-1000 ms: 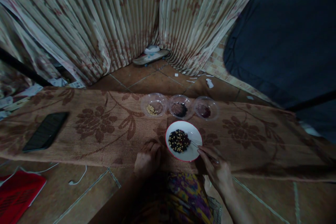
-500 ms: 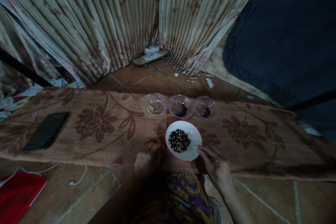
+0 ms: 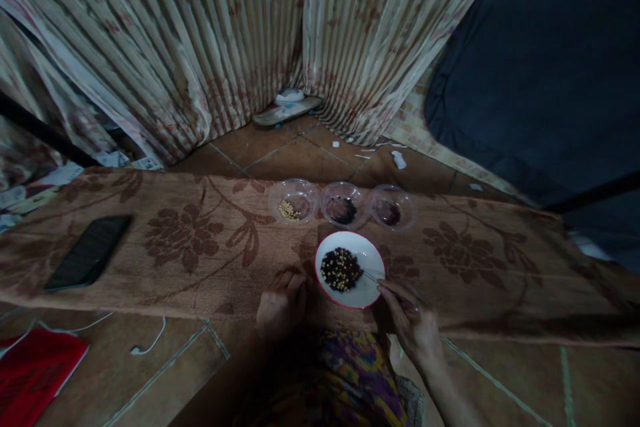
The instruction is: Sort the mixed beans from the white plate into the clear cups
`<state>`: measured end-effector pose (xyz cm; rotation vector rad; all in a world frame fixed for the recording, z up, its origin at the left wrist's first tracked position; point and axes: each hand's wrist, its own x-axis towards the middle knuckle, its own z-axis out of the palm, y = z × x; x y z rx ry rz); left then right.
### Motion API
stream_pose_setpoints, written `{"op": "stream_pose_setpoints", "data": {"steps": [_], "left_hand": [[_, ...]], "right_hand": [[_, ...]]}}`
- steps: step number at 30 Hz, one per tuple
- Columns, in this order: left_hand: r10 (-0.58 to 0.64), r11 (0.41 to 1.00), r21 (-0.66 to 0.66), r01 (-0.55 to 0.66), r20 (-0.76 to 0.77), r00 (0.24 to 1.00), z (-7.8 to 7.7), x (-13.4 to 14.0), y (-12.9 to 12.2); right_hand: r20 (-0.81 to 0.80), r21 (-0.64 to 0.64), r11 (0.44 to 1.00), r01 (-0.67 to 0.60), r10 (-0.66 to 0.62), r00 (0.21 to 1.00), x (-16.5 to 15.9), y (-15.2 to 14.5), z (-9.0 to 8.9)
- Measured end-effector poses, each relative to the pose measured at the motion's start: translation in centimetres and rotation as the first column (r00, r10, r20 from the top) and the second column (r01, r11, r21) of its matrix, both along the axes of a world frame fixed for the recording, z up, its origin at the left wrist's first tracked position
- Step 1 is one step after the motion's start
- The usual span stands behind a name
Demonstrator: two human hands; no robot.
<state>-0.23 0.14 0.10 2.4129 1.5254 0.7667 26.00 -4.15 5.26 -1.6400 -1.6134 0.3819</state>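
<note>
A white bowl (image 3: 367, 253) with a red rim holds a mixed heap of dark and pale yellow beans (image 3: 341, 269). My right hand (image 3: 413, 320) is closed round thin metal tweezers (image 3: 371, 276) at the bowl's right edge; their tips reach the right side of the heap. My left hand (image 3: 281, 303) rests on the cloth left of the bowl, fingers curled in and nothing seen in them. Behind the bowl stand three clear plastic bowls: the left one (image 3: 306, 190) holds yellow beans, the middle one (image 3: 341, 188) black beans, the right one (image 3: 400, 193) dark red beans.
The brown flowered tablecloth (image 3: 200, 280) covers a long, low table. A dark phone (image 3: 89, 252) lies at the left. Beyond are a skateboard (image 3: 287, 112) and striped curtains (image 3: 240, 27). On the floor lie a red bag (image 3: 43, 373) and a white cable (image 3: 150, 343).
The tweezer tips look closer together now, still at the heap's right side. My right hand has shifted very slightly; the left hand and the bowls stay in place.
</note>
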Motion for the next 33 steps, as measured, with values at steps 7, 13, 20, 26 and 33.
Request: {"op": "stream_pose_setpoints", "data": {"steps": [7,13,20,26,33], "left_hand": [[-0.005,1.0,0.013,0.005,0.003,1.0,-0.4,-0.1,0.1],[0.005,0.999,0.049,-0.006,0.023,1.0,-0.4,-0.1,0.1],[-0.011,0.998,0.066,0.01,0.015,1.0,-0.3,-0.2,0.2],[-0.011,0.999,0.044,0.01,0.028,1.0,-0.4,-0.1,0.2],[-0.006,1.0,0.028,0.006,0.012,1.0,-0.1,0.0,0.2]], "right_hand": [[-0.018,0.136,0.984,0.114,-0.112,0.994,1.4,1.6,2.3],[-0.017,0.346,0.906,0.244,-0.254,0.967,5.2,7.8,4.9],[-0.164,0.346,0.883,0.317,-0.276,0.947,6.0,9.0,3.0],[-0.2,0.184,0.934,0.306,-0.27,0.942,3.9,4.4,2.7],[-0.254,-0.135,0.978,0.162,-0.192,0.948,1.4,0.6,2.0]]}}
